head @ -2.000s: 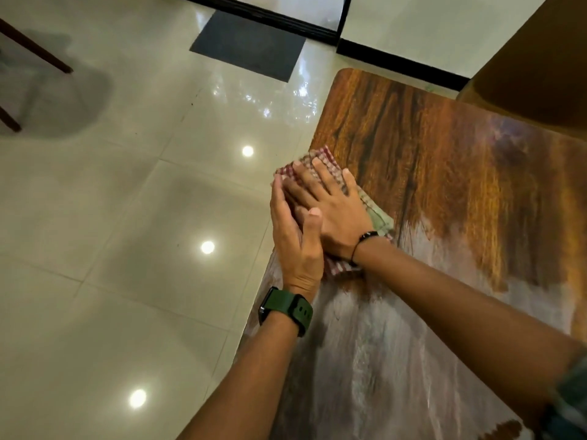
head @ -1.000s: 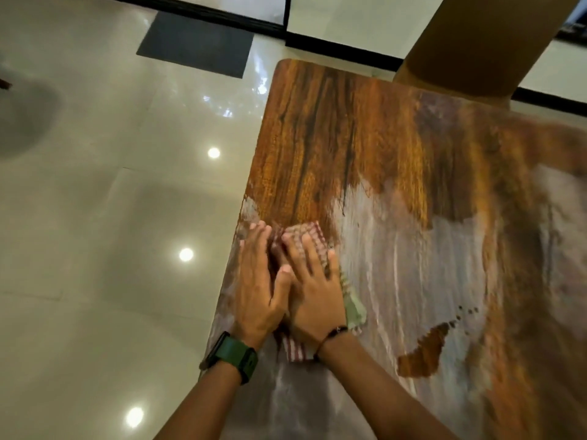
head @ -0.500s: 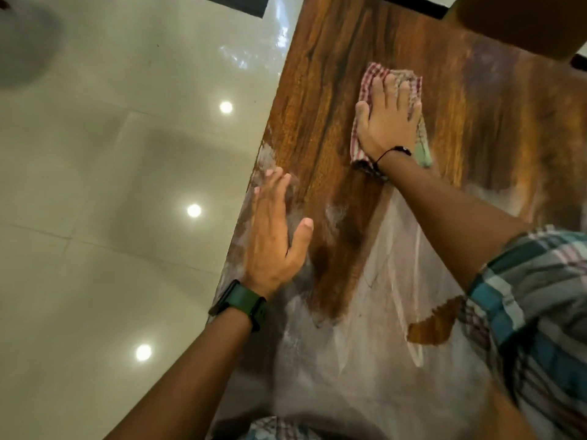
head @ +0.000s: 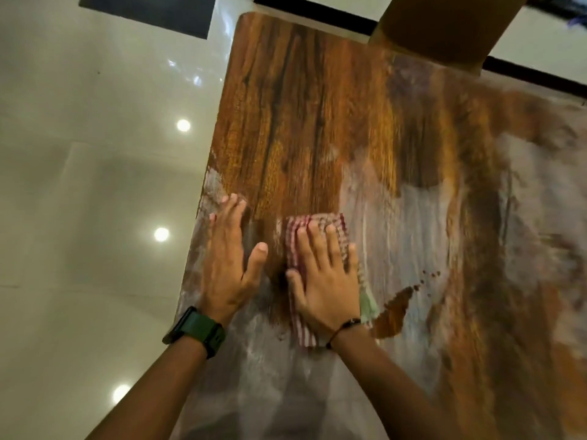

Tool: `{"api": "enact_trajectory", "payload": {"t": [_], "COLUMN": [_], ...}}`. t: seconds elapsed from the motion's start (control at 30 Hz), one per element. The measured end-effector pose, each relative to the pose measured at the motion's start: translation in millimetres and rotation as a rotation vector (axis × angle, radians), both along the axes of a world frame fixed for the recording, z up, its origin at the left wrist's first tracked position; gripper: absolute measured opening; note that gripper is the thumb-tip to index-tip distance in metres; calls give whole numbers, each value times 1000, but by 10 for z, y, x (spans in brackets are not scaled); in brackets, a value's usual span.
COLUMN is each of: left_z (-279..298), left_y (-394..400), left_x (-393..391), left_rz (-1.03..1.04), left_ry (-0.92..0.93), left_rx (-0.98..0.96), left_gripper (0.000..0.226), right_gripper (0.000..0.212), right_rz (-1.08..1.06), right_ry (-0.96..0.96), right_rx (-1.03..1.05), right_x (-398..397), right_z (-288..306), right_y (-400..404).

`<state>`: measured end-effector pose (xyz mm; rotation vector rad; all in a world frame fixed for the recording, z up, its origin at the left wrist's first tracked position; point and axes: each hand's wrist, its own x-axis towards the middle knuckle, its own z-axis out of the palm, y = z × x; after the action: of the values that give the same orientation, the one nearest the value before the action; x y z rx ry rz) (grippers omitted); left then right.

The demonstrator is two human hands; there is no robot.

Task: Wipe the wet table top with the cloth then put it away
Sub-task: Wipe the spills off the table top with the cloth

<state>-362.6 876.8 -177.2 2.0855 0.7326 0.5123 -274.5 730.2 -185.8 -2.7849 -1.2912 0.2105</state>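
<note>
**Right hand flat on cloth, left hand flat on table top**

1. Right hand (head: 327, 281): palm down on the checked cloth (head: 317, 225), fingers straight and spread, pressing the fabric onto the surface. No finger curls round the cloth. A thin black cord bracelet (head: 344, 327) circles the wrist.

2. Left hand (head: 227, 265): palm down directly on the wooden table top (head: 301, 122), fingers straight and together, thumb angled out toward the cloth. It holds nothing. It lies just beside the cloth, apart from it, close to the table's left edge. A dark green watch (head: 198, 331) sits on the wrist.

3. Cloth: red-and-white check, folded, with a pale green part showing at its right side. It lies on the table top, near the left edge and toward the near end, mostly covered by the right hand.

4. Table top: the far left area shows plain brown wood grain. The near and right areas carry a pale, streaky wet film with brown patches and small droplets showing through it.

5. Surroundings: a glossy tiled floor (head: 79, 185) lies left of the table, reflecting round ceiling lights. A dark mat (head: 149, 11) lies on the floor at the far end.
</note>
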Motion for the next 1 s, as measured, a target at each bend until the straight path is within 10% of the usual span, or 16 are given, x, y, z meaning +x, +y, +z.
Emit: {"api": "enact_trajectory", "payload": {"t": [0.37,0.77,1.0], "left_z": [-37,40,111], "left_y": [-17,-79,-735], "left_x": [13,31,401], "left_rz": [-6,-52,-290], "left_ry": [37,82,73], "left_rx": [73,128,136], "left_gripper": [69,74,64], "right_gripper": [65,69,65], "right_rz": [-325,-149,-97], "right_ry": [38,40,35], "right_rx": [-18,-36,-94], "right_x": [1943,-307,-168], "right_z": [26,59,30], "right_y": [1001,-592,-702]}}
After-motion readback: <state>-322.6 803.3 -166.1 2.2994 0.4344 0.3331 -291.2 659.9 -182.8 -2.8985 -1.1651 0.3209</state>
